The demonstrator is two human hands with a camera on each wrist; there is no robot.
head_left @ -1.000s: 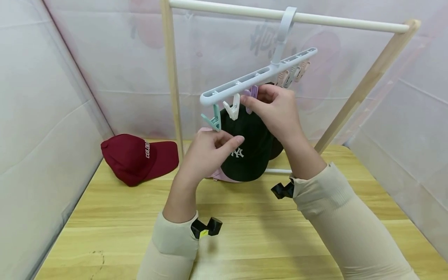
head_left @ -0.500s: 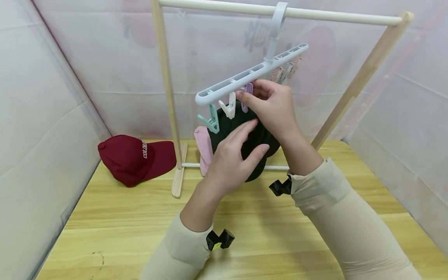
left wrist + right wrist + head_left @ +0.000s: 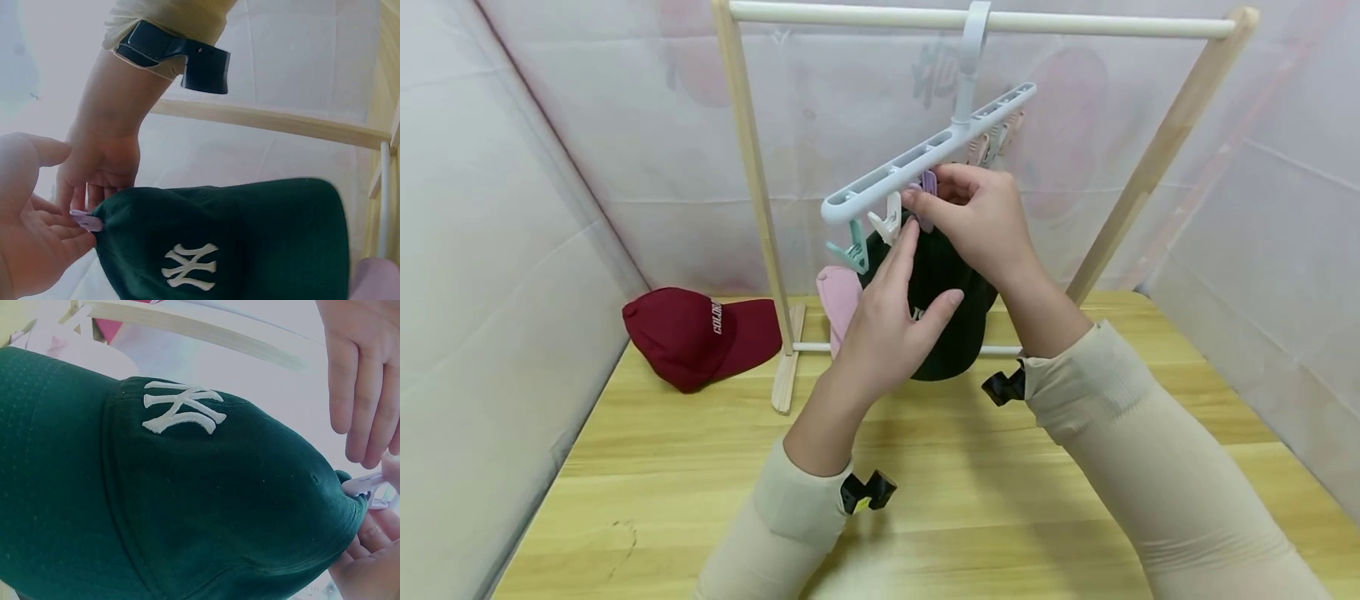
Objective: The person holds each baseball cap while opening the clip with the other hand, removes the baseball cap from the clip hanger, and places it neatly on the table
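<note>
A dark green cap (image 3: 951, 337) with a white NY logo (image 3: 181, 406) hangs under a pale blue clip hanger (image 3: 925, 154) on the white rail (image 3: 1075, 23). My right hand (image 3: 928, 198) pinches a purple clip (image 3: 927, 185) at the cap's top edge; that clip (image 3: 84, 219) also shows in the left wrist view, biting the fabric. My left hand (image 3: 917, 275) lies against the cap's front with straight fingers, the index reaching up beside the white clip (image 3: 889, 222). In the right wrist view the left hand's fingers (image 3: 359, 381) hang just above the purple clip (image 3: 365, 483).
A pink cap (image 3: 838, 296) hangs behind the green one. A dark red cap (image 3: 692, 333) lies on the wooden table (image 3: 1000, 500) at the left. The rack's wooden posts (image 3: 752, 183) stand on either side, with white sheeting all round.
My left hand has moved up from the cap's lower front to its top by the clips. The right hand has stayed at the purple clip.
</note>
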